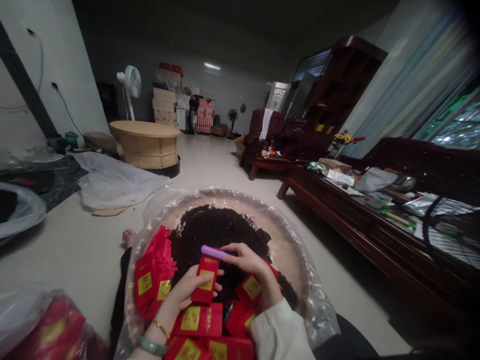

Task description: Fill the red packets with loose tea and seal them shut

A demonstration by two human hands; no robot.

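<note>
My left hand [189, 286] holds a small red packet [204, 295] with a yellow square on its front, upright over the tray. In my right hand [245, 258] is a slim lavender stick-shaped tool [210, 251], pinched between thumb and fingers and lying across the packet's top edge. Its exact kind I cannot make out. Below both hands is a large round tray [287, 235] with a plastic sheet around its rim. A heap of dark, loose tea-like leaves [221, 225] fills its middle. Red packets [198, 320] lie at the near side, and more red packets [145, 282] are piled at the left.
A plastic bag of red packets [56, 325] stands at lower left. Plastic sheeting [112, 180] lies on the floor beside a round wooden table [146, 129]. To the right, a long dark wooden table [337, 210] is cluttered. A black fan [450, 225] is at the right edge.
</note>
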